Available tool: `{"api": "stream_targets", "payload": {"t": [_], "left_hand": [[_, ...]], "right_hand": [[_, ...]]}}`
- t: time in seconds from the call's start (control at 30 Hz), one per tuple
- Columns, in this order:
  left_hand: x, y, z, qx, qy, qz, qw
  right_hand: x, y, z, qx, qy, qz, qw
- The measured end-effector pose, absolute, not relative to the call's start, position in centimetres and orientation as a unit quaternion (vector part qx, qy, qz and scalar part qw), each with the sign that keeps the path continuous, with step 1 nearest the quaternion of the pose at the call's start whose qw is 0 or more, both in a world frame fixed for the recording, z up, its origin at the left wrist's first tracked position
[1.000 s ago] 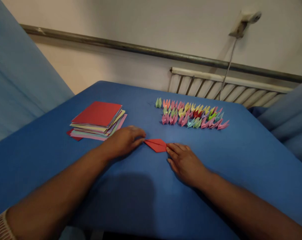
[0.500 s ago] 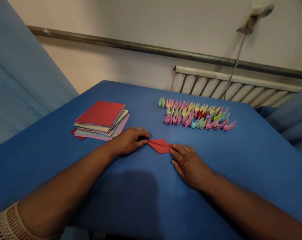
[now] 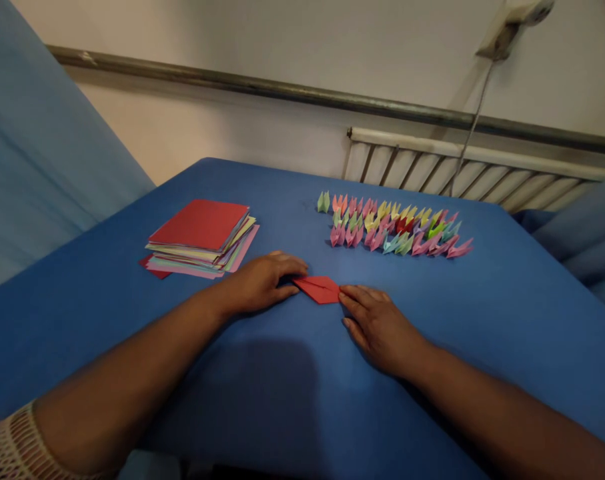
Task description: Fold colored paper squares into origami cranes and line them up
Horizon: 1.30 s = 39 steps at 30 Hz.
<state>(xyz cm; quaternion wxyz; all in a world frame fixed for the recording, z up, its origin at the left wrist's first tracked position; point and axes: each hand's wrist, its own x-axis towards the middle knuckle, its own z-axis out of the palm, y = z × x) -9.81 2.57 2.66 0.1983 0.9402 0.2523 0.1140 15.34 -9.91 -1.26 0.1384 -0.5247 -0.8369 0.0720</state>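
Note:
A folded piece of red origami paper (image 3: pixel 320 290), shaped like a long diamond with a crease line along its middle, lies flat on the blue table. My left hand (image 3: pixel 266 283) has its thumb and fingers closed about the paper's left point, which is partly hidden under the fingertips. On the other side, my right hand (image 3: pixel 375 323) presses its fingertips onto the right end, its thumb tucked below them on the table.
Left of my hands stands a stack of coloured paper squares (image 3: pixel 199 227), red on top. Several rows of small folded paper cranes (image 3: pixel 397 230) fill the back right of the blue table (image 3: pixel 282 400). Behind are a wall, a pipe (image 3: pixel 262 87) and a radiator (image 3: pixel 432 147).
My left fingers have shifted slightly right, over the paper's left point. The right hand stays on the right end, and the whole view has moved a little.

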Motion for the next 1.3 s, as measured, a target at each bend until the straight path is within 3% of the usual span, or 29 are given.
{"api": "stream_targets", "payload": {"t": [0.13,0.33,0.53,0.8,1.03,1.3], "left_hand": [[-8.5,1.5,2.2,0.957,0.170,0.117,0.206],[-7.5,1.3,1.4,0.970,0.166,0.100,0.144],[-7.3,1.4,1.4,0.968,0.156,0.114,0.162],[-7.2,1.6,1.0,0.945,0.196,0.141,0.219],[-6.8,1.6,0.4,0.937,0.243,0.146,0.203],[-6.7,1.6,0.2,0.926,0.293,0.144,0.192]], "right_hand": [[15.4,-9.9,-1.2,-0.520,-0.839,0.066,0.142],[13.9,-9.2,-0.6,-0.517,-0.838,0.061,0.164],[12.4,-7.3,-0.3,-0.531,-0.827,0.084,0.165],[13.3,-6.7,-1.3,-0.526,-0.817,0.107,0.213],[13.8,-6.4,-1.4,-0.536,-0.799,0.133,0.239],[13.3,-8.1,-0.3,-0.501,-0.843,0.071,0.181]]}}
